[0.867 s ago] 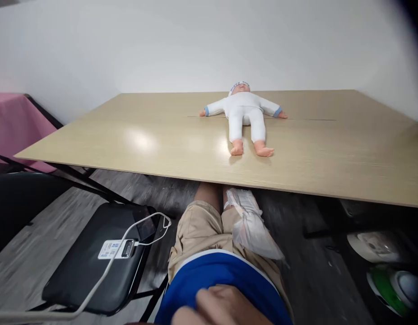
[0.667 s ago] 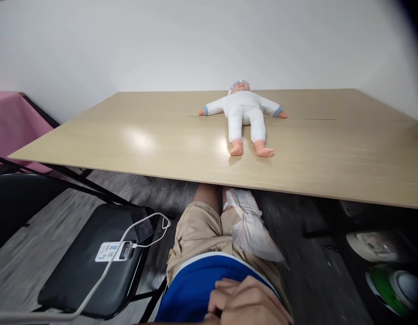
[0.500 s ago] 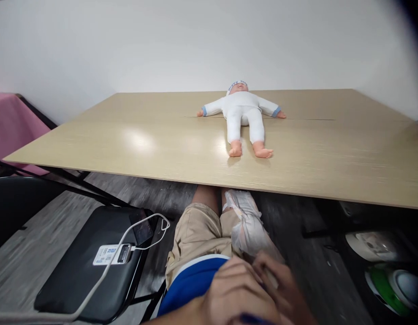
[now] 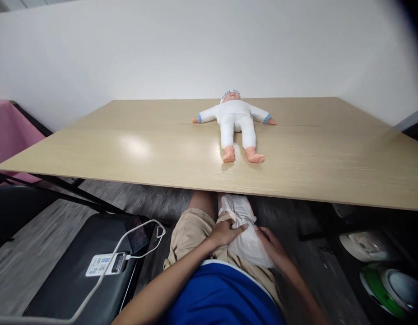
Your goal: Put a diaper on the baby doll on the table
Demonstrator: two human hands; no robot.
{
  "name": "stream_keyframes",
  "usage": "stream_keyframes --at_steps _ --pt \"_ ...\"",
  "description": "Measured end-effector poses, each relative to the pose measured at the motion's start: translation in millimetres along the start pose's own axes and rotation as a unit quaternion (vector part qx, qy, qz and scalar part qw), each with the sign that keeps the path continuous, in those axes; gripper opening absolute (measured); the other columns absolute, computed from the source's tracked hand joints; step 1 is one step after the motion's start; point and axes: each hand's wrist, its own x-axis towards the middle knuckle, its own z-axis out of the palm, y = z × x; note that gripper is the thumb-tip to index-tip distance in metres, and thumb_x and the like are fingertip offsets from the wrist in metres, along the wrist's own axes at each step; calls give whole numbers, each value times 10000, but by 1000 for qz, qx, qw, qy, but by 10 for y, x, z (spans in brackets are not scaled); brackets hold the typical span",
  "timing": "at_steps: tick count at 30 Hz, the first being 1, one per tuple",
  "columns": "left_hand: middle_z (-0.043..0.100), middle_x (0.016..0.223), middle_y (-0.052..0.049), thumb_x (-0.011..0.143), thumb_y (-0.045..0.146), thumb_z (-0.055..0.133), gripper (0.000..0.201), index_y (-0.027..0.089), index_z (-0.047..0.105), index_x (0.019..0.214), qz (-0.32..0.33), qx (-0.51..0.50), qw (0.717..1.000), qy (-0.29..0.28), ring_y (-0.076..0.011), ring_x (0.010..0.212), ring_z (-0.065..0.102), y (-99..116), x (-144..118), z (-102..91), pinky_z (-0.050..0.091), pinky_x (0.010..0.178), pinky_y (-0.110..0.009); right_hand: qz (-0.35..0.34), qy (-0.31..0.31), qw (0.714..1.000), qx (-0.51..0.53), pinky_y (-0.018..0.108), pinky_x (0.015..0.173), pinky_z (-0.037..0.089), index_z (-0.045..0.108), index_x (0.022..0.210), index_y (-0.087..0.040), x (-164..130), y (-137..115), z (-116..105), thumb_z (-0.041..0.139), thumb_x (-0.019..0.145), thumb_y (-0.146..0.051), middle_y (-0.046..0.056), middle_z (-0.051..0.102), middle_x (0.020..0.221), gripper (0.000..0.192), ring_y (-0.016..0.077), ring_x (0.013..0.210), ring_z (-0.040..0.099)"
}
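Both hands down at the diaper [image 4: 251,250], lower centre of the frame, lying across the lap! Left hand [image 4: 225,232] at its left edge, thumb stretched over the white surface; right hand [image 4: 271,248] at the right edge, fingers against it. Whether either one grips, can't tell from here. Up above, right of centre, the doll [image 4: 235,113] lies on its back on the desk [image 4: 155,155], arms flung wide. Lower left, a cable [image 4: 95,286] loops over the black chair [image 4: 65,271].
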Motion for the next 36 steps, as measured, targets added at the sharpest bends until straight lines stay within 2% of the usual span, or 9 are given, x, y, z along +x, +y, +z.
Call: stream_keyframes --at_steps 3,6,10,13,16,22,29,33,36 --pt "825 1276 -167 645 872 925 902 153 804 1176 8 -120 993 -19 -426 1283 742 72 110 109 575 1122 -473 -13 -30 998 49 501 884 631 764 859 -218 -63 -169 131 789 462 -983 141 837 910 862 399 948 797" --pt "809 1307 -207 717 955 812 996 109 777 1242 33 -167 985 0 -405 1237 764 317 -155 163 624 1046 -458 -34 -51 994 89 456 796 642 748 900 -217 -308 -435 41 834 498 -982 129 829 906 868 368 887 794" --pt "804 1338 -190 881 783 863 822 119 761 1356 120 -292 949 14 -394 1284 748 841 -1180 135 608 1100 -450 -122 -102 980 118 356 753 625 717 1021 -247 -1077 -803 -332 854 846 -767 70 805 958 565 286 882 768" --pt "802 1368 -136 1031 664 780 631 197 755 1455 183 -305 935 13 -361 1319 734 1191 -1976 55 595 1129 -423 -215 -67 967 121 304 739 599 696 1032 -276 -1703 -1047 -558 829 945 -633 23 743 913 391 228 817 709" --pt "804 1357 -130 1073 619 734 552 217 776 1450 253 -280 925 42 -349 1228 765 1372 -2296 -58 620 1097 -420 -260 -54 956 125 282 699 580 692 997 -276 -1951 -1294 -601 806 974 -609 7 682 853 353 202 755 657" --pt "801 1361 -104 1086 565 747 484 234 769 1440 218 -298 923 104 -336 1264 745 1286 -1717 -295 614 1126 -423 -298 -54 949 85 252 668 540 633 1015 -267 -1333 -1564 -317 827 1005 -519 -10 648 849 318 178 766 628" --pt "793 1389 -120 1058 591 781 533 214 758 1433 151 -359 913 119 -341 1294 736 967 -1150 -340 598 1154 -446 -299 9 954 2 291 667 511 620 1058 -262 -793 -1385 -17 825 997 -527 -41 580 811 341 170 721 569" --pt "775 1438 -134 1050 607 785 562 205 755 1441 124 -363 916 121 -346 1318 727 853 -1110 -254 590 1175 -456 -381 106 915 -83 337 730 522 632 1093 -272 -721 -1413 -15 836 988 -449 -26 594 868 290 196 769 574" --pt "744 1506 -131 1063 601 771 562 216 743 1471 117 -358 919 113 -342 1377 698 808 -1113 -220 557 1223 -455 -461 120 866 -148 410 894 553 680 1116 -278 -648 -1568 -20 788 1034 -378 33 697 1045 167 253 980 655"
